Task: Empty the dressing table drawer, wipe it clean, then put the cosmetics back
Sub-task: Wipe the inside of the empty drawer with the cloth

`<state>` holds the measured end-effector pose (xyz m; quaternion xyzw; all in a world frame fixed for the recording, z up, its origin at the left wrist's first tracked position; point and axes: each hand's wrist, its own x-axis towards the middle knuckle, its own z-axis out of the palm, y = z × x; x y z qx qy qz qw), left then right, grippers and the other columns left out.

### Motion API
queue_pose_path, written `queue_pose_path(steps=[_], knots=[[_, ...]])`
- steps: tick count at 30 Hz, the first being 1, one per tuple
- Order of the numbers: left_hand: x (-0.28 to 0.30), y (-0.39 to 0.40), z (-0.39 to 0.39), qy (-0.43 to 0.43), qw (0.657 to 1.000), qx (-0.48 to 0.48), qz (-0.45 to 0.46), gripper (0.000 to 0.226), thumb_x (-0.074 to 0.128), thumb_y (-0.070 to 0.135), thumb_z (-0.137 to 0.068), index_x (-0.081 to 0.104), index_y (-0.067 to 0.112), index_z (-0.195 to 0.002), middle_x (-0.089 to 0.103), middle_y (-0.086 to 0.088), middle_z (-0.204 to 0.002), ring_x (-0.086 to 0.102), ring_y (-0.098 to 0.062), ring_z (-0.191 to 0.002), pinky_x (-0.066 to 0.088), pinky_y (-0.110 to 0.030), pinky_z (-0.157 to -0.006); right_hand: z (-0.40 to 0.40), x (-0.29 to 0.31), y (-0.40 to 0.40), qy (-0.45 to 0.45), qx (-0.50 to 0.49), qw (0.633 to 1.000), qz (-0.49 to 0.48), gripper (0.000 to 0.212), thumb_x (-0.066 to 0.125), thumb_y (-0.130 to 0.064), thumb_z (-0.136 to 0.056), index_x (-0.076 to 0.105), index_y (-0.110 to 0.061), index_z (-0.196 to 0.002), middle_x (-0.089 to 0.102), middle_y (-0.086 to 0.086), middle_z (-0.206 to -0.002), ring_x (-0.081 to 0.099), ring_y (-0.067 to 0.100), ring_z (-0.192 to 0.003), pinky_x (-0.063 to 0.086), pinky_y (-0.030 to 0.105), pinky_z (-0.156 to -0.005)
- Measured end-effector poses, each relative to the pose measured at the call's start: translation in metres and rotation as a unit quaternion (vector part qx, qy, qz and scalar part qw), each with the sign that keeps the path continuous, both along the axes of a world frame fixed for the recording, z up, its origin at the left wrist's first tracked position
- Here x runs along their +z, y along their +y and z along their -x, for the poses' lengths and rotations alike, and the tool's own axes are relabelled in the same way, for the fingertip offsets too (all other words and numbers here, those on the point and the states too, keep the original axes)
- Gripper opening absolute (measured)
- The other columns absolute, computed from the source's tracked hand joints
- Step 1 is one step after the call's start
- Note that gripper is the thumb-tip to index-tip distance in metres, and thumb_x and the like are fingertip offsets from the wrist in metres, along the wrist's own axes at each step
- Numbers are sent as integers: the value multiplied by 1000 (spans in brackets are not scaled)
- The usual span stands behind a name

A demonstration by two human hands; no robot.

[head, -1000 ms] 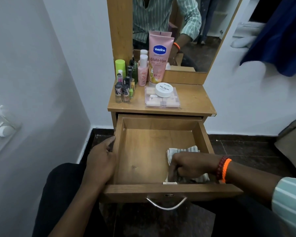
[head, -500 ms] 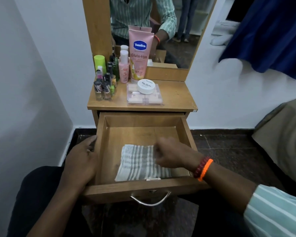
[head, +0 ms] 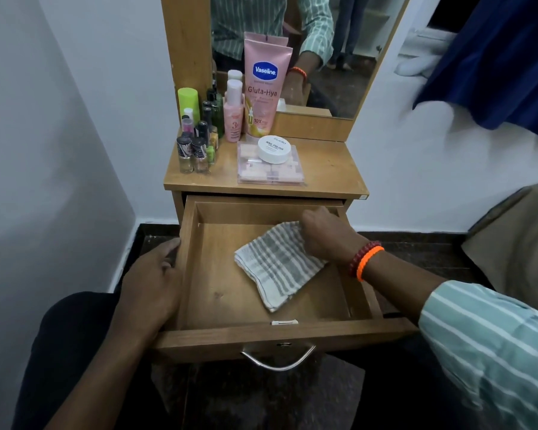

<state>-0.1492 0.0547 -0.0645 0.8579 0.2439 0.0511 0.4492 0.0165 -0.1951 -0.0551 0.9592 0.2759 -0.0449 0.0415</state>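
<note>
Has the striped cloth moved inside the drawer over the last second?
Yes. The striped cloth has gone from the drawer's front right corner toward its back right corner, pushed by the right hand.

Cloth in drawer, right of centre; cosmetics on tabletop behind.

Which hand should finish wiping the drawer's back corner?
Right. The right hand already grips the striped cloth near the back of the drawer; the left hand holds its left wall.
</note>
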Motion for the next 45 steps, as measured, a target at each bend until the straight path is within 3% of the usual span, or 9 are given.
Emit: queue_pose_path(steps=[4, 13, 18, 23, 27, 31, 36, 40, 45], knots=[[0, 0, 0, 7, 1000, 7, 0, 48, 37, 11, -103, 48, 24, -148, 56, -7, -143, 51, -25, -128, 40, -41, -103, 7, -10, -13, 32, -2, 999, 26, 13, 55, -14, -102, 58, -7, -112, 59, 12, -108, 63, 27, -92, 57, 38, -84], [-4, 2, 2, 4, 1000, 0, 5, 50, 36, 10, -102, 48, 29, -148, 56, -4, -143, 51, -22, -127, 40, -42, -103, 21, -11, -17, 14, 26, 995, 97, 17, 62, -17, -101, 63, -12, -117, 65, 10, -115, 68, 22, -95, 61, 36, -84], [-3, 2, 3, 1, 1000, 5, 12, 50, 36, 9, -103, 48, 28, -148, 55, -5, -144, 50, -22, -129, 40, -41, -104, 44, -11, -19, 89, 8, 987, 133, 24, 58, -13, -101, 62, -11, -125, 64, 9, -123, 67, 24, -106, 59, 35, -90], [2, -2, 4, -9, 1000, 10, 11, 49, 36, 8, -103, 49, 25, -148, 52, -5, -147, 47, -23, -132, 37, -40, -106, 39, -4, -19, 59, 8, 994, 95, 22, 59, -10, -100, 62, -8, -122, 64, 12, -124, 67, 26, -107, 58, 36, -93], [1, 0, 2, -11, 1000, 0, -1, 49, 36, 9, -102, 50, 25, -147, 55, -4, -144, 49, -18, -124, 39, -37, -100, 21, -1, -13, 24, -24, 998, 49, 16, 57, -9, -102, 61, -7, -117, 64, 15, -117, 66, 28, -101, 59, 39, -90], [-1, 1, 3, -15, 1000, -3, 9, 49, 36, 9, -103, 50, 26, -146, 56, -3, -141, 45, -10, -112, 38, -35, -95, 39, -4, -17, 84, -44, 994, 59, 21, 58, -6, -100, 63, -6, -120, 64, 13, -122, 67, 24, -101, 57, 30, -88], [-1, 0, 3, -13, 1000, -1, -1, 48, 34, 8, -104, 49, 23, -148, 53, -5, -145, 48, -22, -129, 37, -36, -101, 62, -11, -24, 164, -75, 980, 88, 22, 60, -1, -95, 66, -5, -115, 69, 12, -116, 71, 28, -100, 62, 37, -86], [-2, 1, 3, -10, 1000, -1, -8, 49, 34, 8, -104, 49, 23, -148, 53, -6, -146, 48, -24, -131, 38, -39, -105, 47, -1, -18, 118, -69, 990, 26, 19, 59, -2, -97, 67, -5, -114, 71, 10, -114, 71, 27, -101, 61, 36, -88], [-3, 0, 2, -13, 1000, 2, -8, 49, 34, 8, -104, 50, 23, -147, 55, -6, -143, 49, -24, -129, 37, -36, -101, 54, -7, -19, 174, -92, 978, 68, 22, 60, 6, -92, 67, -1, -111, 72, 14, -109, 72, 28, -95, 59, 30, -73]])
